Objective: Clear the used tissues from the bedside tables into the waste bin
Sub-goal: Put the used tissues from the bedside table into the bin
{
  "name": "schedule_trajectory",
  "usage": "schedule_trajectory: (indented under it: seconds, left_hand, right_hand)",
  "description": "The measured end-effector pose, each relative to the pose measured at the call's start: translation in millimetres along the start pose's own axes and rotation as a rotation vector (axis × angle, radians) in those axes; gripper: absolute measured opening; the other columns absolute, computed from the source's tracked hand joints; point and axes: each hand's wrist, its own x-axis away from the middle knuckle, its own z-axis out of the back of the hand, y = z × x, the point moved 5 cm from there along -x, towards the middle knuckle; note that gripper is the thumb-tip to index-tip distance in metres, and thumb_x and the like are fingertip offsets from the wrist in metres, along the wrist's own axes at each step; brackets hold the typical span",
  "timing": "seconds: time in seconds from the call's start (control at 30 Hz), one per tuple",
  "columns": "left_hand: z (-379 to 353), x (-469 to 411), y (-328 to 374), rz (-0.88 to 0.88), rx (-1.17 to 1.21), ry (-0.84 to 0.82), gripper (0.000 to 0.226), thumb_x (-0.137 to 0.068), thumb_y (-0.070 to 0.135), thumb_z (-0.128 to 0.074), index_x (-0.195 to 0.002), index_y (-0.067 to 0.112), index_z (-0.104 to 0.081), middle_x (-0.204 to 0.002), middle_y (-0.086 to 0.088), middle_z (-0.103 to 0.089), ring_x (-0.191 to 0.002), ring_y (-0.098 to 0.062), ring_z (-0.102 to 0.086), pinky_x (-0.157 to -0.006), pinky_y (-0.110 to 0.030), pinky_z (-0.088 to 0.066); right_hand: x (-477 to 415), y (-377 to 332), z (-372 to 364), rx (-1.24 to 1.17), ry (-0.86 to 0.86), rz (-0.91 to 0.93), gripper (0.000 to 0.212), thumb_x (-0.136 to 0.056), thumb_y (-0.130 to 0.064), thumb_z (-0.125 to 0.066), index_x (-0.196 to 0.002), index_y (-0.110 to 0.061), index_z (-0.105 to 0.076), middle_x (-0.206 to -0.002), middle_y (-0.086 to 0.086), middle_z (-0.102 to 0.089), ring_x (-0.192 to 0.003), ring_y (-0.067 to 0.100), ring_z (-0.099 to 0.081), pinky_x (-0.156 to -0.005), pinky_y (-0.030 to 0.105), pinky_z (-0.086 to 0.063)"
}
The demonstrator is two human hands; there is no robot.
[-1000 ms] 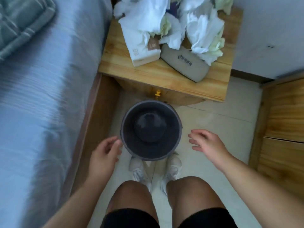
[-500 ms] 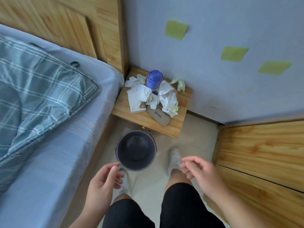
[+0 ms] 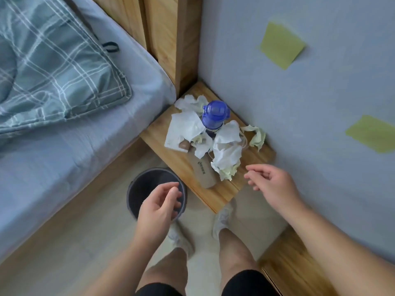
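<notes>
Nothing is cleared yet: crumpled tissues (image 3: pixel 224 154) cover the bedside table (image 3: pixel 215 195), the waste bin (image 3: pixel 136 189) at its seven o'clock looks empty. Left hand (image 3: pixel 158 208) and right hand (image 3: pixel 271 184) hang loosely unclenched, grasping nothing.

waste bin (image 3: pixel 136 189): near rim behind left hand (image 3: pixel 157 207) | bed (image 3: pixel 53 146): cut off left

Blue-lidded bottle (image 3: pixel 215 114), grey case (image 3: pixel 203 173), plaid quilt (image 3: pixel 53 67), green sticky notes (image 3: pixel 281 45) on wall.
</notes>
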Motion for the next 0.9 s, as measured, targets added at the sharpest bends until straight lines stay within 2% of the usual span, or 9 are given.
schedule_trajectory:
  seconds: [0.1, 0.17, 0.3, 0.4, 0.5, 0.6, 0.7, 0.77, 0.9]
  left_hand:
    - [-20, -37, 2, 0.002, 0.005, 0.029, 0.025, -0.106, 0.027, -0.064, -0.099, 0.044, -0.08, -0.088, 0.004, -0.079, -0.07, -0.002, -0.07, -0.068, -0.025, -0.062]
    - [-31, -66, 7, -0.059, -0.128, 0.045, 0.013, -0.101, 0.032, -0.07, -0.1, 0.042, -0.079, -0.089, 0.014, -0.078, -0.076, 0.0, -0.07, -0.069, -0.024, -0.058]
    - [-48, -116, 22, -0.295, -0.557, 0.116, 0.025, -0.094, 0.04, -0.075, -0.119, 0.044, -0.074, -0.119, 0.026, -0.061, -0.076, 0.003, -0.064, -0.07, -0.024, -0.049]
    - [-58, -149, 26, -0.333, -0.704, 0.152, 0.055, -0.094, 0.043, -0.076, -0.147, 0.041, -0.06, -0.156, 0.015, -0.048, -0.079, -0.003, -0.067, -0.073, -0.032, -0.054]
    - [-70, -172, 28, -0.348, -0.818, 0.154, 0.069, -0.097, 0.042, -0.074, -0.159, 0.043, -0.044, -0.172, 0.01, -0.033, -0.084, -0.008, -0.065, -0.062, -0.027, -0.045]
    - [-81, -186, 29, -0.348, -0.83, 0.138, 0.056, -0.101, 0.034, -0.068, -0.155, 0.043, -0.052, -0.175, 0.011, -0.032, -0.101, -0.013, -0.07, -0.074, -0.029, -0.049]
    - [-79, -191, 36, -0.351, -0.69, 0.193, 0.034, -0.105, 0.028, -0.065, -0.137, 0.037, -0.073, -0.163, 0.009, -0.054, -0.131, -0.02, -0.065, -0.095, -0.031, -0.049]
    - [-75, -186, 42, -0.358, -0.618, 0.228, 0.028, -0.105, 0.033, -0.068, -0.13, 0.033, -0.079, -0.15, 0.009, -0.067, -0.127, -0.019, -0.068, -0.098, -0.029, -0.05]
    - [-62, -167, 52, -0.336, -0.414, 0.266, 0.023, -0.102, 0.037, -0.072, -0.121, 0.031, -0.083, -0.126, 0.012, -0.081, -0.11, -0.01, -0.075, -0.097, -0.031, -0.057]
  right_hand:
    - [-45, -3, -5, 0.063, 0.05, 0.089, 0.018, -0.094, -0.026, -0.074, -0.109, -0.029, -0.083, -0.091, -0.019, -0.08, -0.079, -0.005, -0.072, -0.07, 0.009, -0.055]
    - [-69, -8, -12, 0.136, 0.089, 0.167, 0.022, -0.095, -0.028, -0.073, -0.114, -0.028, -0.083, -0.095, -0.028, -0.075, -0.087, -0.009, -0.071, -0.081, 0.01, -0.054]
    - [-110, -12, -26, 0.312, 0.108, 0.271, 0.043, -0.093, -0.014, -0.064, -0.132, -0.031, -0.073, -0.116, -0.013, -0.072, -0.106, 0.01, -0.066, -0.097, 0.03, -0.051]
    - [-136, -8, -38, 0.412, 0.042, 0.381, 0.058, -0.09, -0.001, -0.065, -0.145, -0.022, -0.063, -0.139, 0.0, -0.063, -0.111, 0.015, -0.06, -0.094, 0.021, -0.04]
    - [-154, 4, -44, 0.517, 0.035, 0.426, 0.053, -0.093, -0.008, -0.071, -0.143, -0.022, -0.066, -0.153, 0.002, -0.056, -0.13, 0.023, -0.055, -0.095, 0.011, -0.029]
    - [-163, 10, -42, 0.511, 0.139, 0.427, 0.031, -0.093, -0.008, -0.068, -0.12, -0.018, -0.081, -0.147, 0.001, -0.063, -0.128, 0.033, -0.053, -0.087, 0.009, -0.025]
    - [-166, 6, -35, 0.409, 0.163, 0.408, 0.028, -0.092, -0.014, -0.065, -0.113, -0.021, -0.083, -0.144, -0.006, -0.066, -0.129, 0.024, -0.057, -0.096, 0.018, -0.035]
    - [-161, 1, -29, 0.287, 0.15, 0.378, 0.025, -0.092, -0.025, -0.064, -0.111, -0.027, -0.081, -0.14, -0.016, -0.068, -0.122, 0.008, -0.062, -0.099, 0.022, -0.042]
    - [-138, -19, -15, 0.073, 0.195, 0.377, 0.019, -0.093, -0.035, -0.064, -0.103, -0.037, -0.079, -0.091, -0.049, -0.067, -0.088, -0.021, -0.063, -0.073, -0.003, -0.042]
